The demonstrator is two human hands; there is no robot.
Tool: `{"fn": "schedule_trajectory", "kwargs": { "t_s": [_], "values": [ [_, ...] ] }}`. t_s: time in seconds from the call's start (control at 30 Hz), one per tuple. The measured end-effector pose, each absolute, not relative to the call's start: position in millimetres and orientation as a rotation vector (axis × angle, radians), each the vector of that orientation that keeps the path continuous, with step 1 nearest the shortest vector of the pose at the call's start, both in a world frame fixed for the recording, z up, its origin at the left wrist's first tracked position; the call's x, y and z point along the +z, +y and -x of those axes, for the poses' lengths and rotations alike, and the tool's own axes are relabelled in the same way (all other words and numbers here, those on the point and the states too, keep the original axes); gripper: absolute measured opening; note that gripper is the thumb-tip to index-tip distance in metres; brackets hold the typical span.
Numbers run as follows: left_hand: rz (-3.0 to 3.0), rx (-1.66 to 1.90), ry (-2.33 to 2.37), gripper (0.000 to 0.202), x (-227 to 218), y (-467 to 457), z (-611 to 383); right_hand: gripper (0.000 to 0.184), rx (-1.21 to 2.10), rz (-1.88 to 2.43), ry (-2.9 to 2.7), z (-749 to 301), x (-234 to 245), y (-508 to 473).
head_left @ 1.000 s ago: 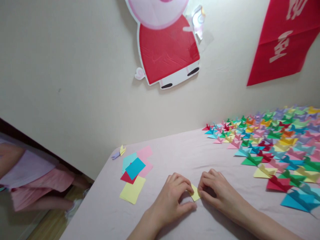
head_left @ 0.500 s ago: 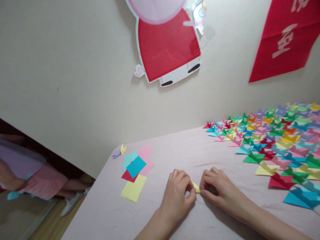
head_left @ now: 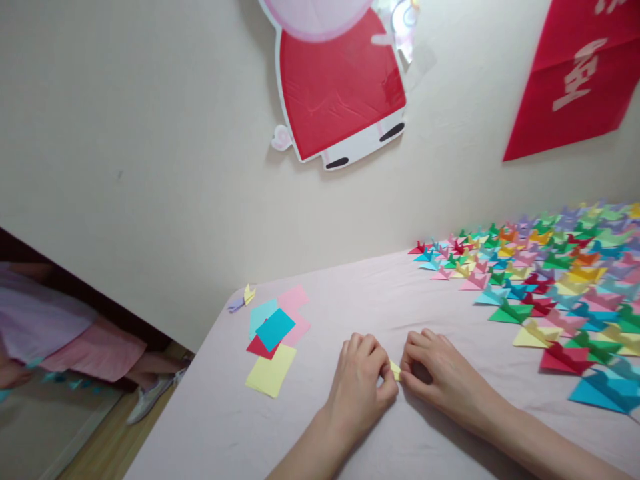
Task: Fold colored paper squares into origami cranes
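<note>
Between my two hands is a small piece of folded yellow paper (head_left: 395, 371), low over the pale pink cloth. My left hand (head_left: 364, 373) pinches its left end between thumb and fingers. The fingers of my right hand (head_left: 434, 363) are closed on its right end. Most of the paper is hidden behind the fingertips, so its full shape does not show.
Loose paper sheets lie to the left, a yellow one (head_left: 271, 371) and a blue one (head_left: 275, 330) among them. Two small folded papers (head_left: 243, 300) sit near the table corner. Rows of colourful origami cranes (head_left: 565, 358) fill the right. A person (head_left: 95, 343) stands beyond the left edge.
Both hands keep hold of the yellow paper, with slight finger shifts. The whole view has moved a little. At the far left, the person's arm and clothing have shifted.
</note>
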State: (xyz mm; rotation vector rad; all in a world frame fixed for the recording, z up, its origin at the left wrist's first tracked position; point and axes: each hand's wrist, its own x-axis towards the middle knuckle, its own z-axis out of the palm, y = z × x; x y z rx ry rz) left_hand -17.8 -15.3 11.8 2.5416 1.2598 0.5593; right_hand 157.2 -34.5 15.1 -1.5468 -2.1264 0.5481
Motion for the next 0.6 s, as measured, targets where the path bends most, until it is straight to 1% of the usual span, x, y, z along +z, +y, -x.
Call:
{"fn": "schedule_trajectory", "kwargs": {
  "t_s": [0.2,0.4,0.6],
  "values": [
    [-2.621,0.455,1.288,0.015,13.5,-13.3,15.7,0.015,0.515,1.572,-2.187,-157.2,15.9,-34.7],
    [-2.667,0.372,1.317,0.011,16.1,-14.1,14.5,0.009,0.529,1.518,-2.186,-161.1,11.1,-34.8],
    [-2.675,0.390,1.339,0.012,14.9,-16.4,14.4,0.014,0.581,1.472,-2.206,-161.4,11.7,-34.7]
  ]
}}
